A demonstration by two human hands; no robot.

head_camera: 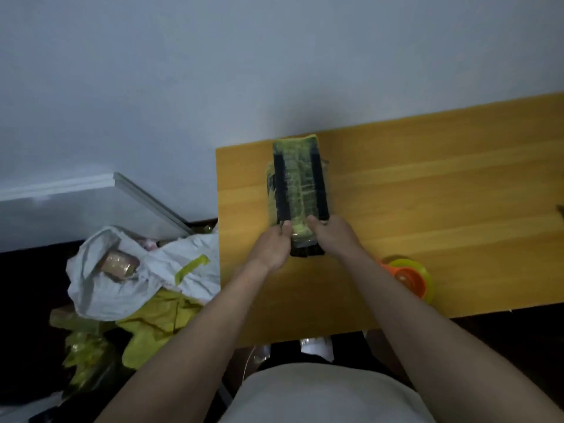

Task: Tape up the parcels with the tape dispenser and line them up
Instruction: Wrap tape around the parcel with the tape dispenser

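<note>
A long parcel [297, 181] wrapped in black film with yellowish-green tape lies lengthwise on the wooden table [427, 184], near its left end. My left hand [273, 247] grips the parcel's near end from the left, thumb on top. My right hand [331, 236] holds the same end from the right, its fingers on the upper face. The orange and yellow-green tape dispenser [409, 277] sits on the table just right of my right forearm, near the front edge.
On the floor left of the table lies a pile of white bags [128, 279] with a taped parcel [119, 264] inside, and yellow-green wrapping [152, 325] below it. A pale wall runs behind the table. A white shoe [316, 346] shows under the table edge.
</note>
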